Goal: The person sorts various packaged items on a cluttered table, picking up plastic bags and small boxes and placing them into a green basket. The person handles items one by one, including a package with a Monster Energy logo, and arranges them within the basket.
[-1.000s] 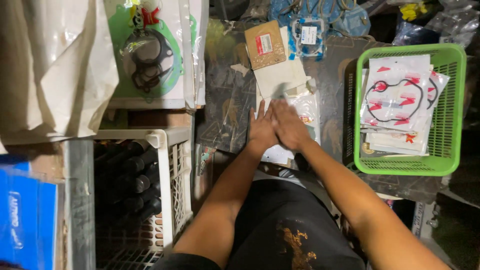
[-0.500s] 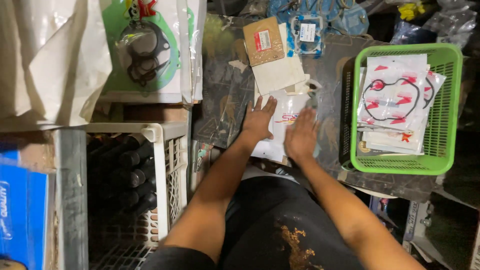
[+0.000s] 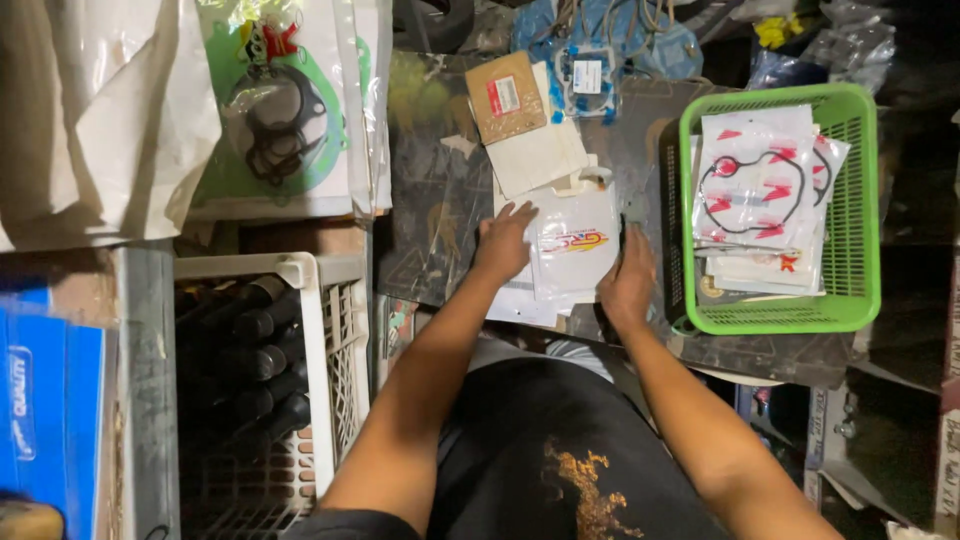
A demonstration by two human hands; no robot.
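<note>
A clear plastic packet [image 3: 575,245] with a red and yellow print lies flat on a dark board [image 3: 430,200] in front of me, on top of other white packets. My left hand [image 3: 505,240] rests on its left edge with fingers spread. My right hand [image 3: 628,280] presses flat on the board at the packet's right edge. Neither hand grips anything. Above the packet lie a white envelope [image 3: 540,155] and a brown cardboard packet [image 3: 507,97].
A green plastic basket [image 3: 850,200] at the right holds several gasket packets. A white crate [image 3: 330,300] with dark bottles stands at the left. Gasket sheets in plastic [image 3: 280,110] hang above it. Blue boxes [image 3: 40,390] sit at the far left.
My hands, which lay together on the packet, have slid apart to its left and right edges. The camera has shifted slightly.
</note>
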